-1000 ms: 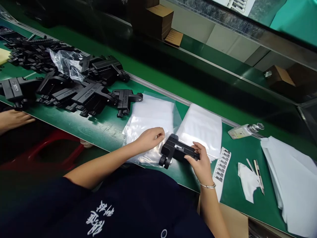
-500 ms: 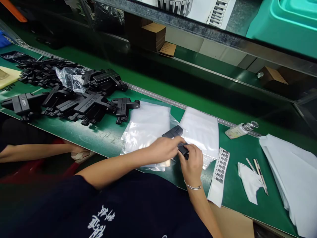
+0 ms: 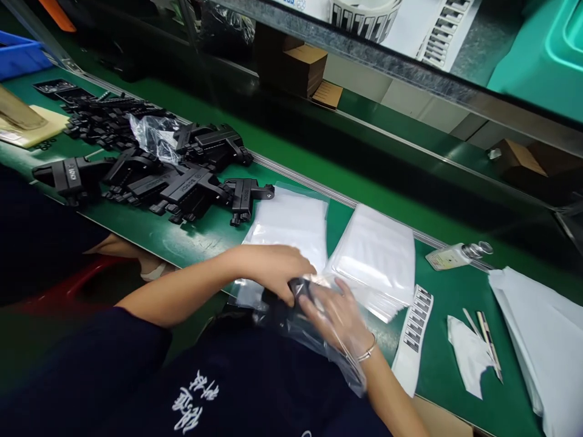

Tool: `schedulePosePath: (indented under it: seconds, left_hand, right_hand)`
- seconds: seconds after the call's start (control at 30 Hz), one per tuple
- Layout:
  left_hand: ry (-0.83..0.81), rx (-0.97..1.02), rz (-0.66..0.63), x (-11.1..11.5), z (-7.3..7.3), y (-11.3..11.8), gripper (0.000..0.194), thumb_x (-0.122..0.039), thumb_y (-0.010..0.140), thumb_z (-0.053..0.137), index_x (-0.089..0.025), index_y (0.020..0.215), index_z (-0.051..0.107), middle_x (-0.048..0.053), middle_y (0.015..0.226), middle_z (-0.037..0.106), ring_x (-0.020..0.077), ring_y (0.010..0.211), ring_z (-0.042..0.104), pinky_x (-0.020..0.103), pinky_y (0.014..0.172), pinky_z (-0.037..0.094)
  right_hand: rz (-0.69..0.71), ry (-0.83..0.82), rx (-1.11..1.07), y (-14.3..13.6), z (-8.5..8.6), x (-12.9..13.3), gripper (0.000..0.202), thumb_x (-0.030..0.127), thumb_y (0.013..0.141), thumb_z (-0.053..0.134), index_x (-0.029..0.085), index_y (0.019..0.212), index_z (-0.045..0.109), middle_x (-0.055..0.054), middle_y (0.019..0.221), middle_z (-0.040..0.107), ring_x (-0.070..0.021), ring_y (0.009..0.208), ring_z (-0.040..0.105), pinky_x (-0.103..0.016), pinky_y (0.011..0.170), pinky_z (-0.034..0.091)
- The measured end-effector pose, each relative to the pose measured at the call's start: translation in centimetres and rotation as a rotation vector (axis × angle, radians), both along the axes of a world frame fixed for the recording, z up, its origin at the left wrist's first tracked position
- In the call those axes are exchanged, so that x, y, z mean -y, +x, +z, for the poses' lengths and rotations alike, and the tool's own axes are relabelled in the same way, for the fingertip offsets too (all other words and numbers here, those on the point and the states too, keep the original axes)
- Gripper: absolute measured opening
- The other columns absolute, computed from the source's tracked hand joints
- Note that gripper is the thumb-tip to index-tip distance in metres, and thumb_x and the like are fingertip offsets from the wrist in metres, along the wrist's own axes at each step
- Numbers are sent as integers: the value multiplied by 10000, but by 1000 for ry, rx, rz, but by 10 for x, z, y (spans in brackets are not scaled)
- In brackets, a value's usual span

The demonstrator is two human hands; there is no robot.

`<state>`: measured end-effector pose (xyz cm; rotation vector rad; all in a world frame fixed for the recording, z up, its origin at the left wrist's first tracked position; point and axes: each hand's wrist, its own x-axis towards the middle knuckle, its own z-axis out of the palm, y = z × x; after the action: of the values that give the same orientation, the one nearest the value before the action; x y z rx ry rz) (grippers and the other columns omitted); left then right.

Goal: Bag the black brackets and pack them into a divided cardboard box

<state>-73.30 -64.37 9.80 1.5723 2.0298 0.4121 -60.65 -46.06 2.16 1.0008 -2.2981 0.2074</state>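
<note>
A black plastic bracket-like part (image 3: 299,286) is between my two hands, low over the table's front edge. My left hand (image 3: 277,270) has its fingers closed around the part from the left. My right hand (image 3: 334,309) reaches through a clear plastic bag (image 3: 353,367), and its fingers press on the same part from the right. The bag hangs loosely around my right hand and wrist, blurred by motion. Under and beyond my hands lie two stacks of clear bags, a left stack (image 3: 291,221) and a right stack (image 3: 378,255).
A heap of black parts (image 3: 191,185) covers the left of the green table. To the right are a label strip (image 3: 416,321), a small bottle (image 3: 450,256), a torn white paper (image 3: 469,358), pens (image 3: 489,346) and white sheets (image 3: 542,334). A metal shelf (image 3: 364,54) overhangs the back.
The black part has moved left and toward my body with both hands. A clear bag is now around my right hand; earlier that hand was bare. The whole view has shifted slightly.
</note>
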Motion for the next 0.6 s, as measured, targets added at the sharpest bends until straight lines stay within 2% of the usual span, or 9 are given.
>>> schedulePosePath:
  seconds: [0.07,0.1,0.2,0.27,0.33,0.4,0.43,0.5,0.6]
  left_hand:
    - [-69,169,-92,4,-9,-3,385,-344,658,769,-205,1000,662,28,907,726,229,818,670,277,737,495]
    - [-64,246,-64,7,-15,-3,427,-358,648,775,-207,1028,652,25,922,724,225,820,670,268,722,493]
    - [103,435,298,23,-34,-4,592,-409,664,745,-184,1185,576,67,1096,690,251,970,655,290,805,500]
    - [294,540,557,31,-45,-3,688,-431,704,697,-169,1303,484,107,1223,633,269,1097,615,327,893,488]
    - [412,588,674,28,-50,2,853,-420,716,687,-181,1444,313,121,1258,607,265,1135,597,349,921,484]
    - [331,540,649,17,-50,15,1076,-395,691,723,-213,1529,73,97,1163,652,253,1025,646,352,852,513]
    - [254,486,605,9,-49,24,1162,-377,678,739,-226,1535,-33,73,1090,677,242,939,669,343,798,526]
    - [143,331,492,-6,-47,43,1222,-356,695,728,-245,1512,-174,27,958,705,222,778,684,317,690,535]
    - [255,77,223,-27,-48,65,1170,-362,765,673,-287,1484,-246,-1,859,712,227,678,681,307,610,535]
  right_hand:
    - [86,21,52,-2,10,1,237,239,918,562,256,1147,617,-29,1063,702,-175,1050,624,-410,1150,291]
    - [71,-15,94,-4,14,-3,259,293,919,570,261,1174,605,-34,1089,697,-192,1077,619,-433,1156,285]
    - [-233,-397,189,-6,22,-28,380,397,938,523,243,1285,529,-96,1176,644,-249,1122,601,-513,1041,424]
    - [-419,-675,154,-2,26,-40,372,366,977,427,246,1322,496,-113,1184,611,-246,1089,609,-472,901,526]
    - [-384,-663,119,5,32,-38,380,414,976,412,267,1314,508,-104,1171,607,-248,1082,602,-452,873,539]
    - [-270,-411,182,10,39,-23,464,552,906,502,277,1277,548,-100,1169,618,-263,1089,588,-450,909,522]
    - [-283,-325,234,11,43,-16,502,592,867,541,265,1246,572,-103,1153,627,-258,1059,595,-425,896,527]
    - [-346,-276,381,11,47,-9,477,590,840,587,222,1142,610,-81,1026,663,-208,928,627,-328,803,543]
    - [-250,-303,606,24,46,-25,317,474,827,660,210,994,602,-1,868,682,-127,807,643,-203,705,504]
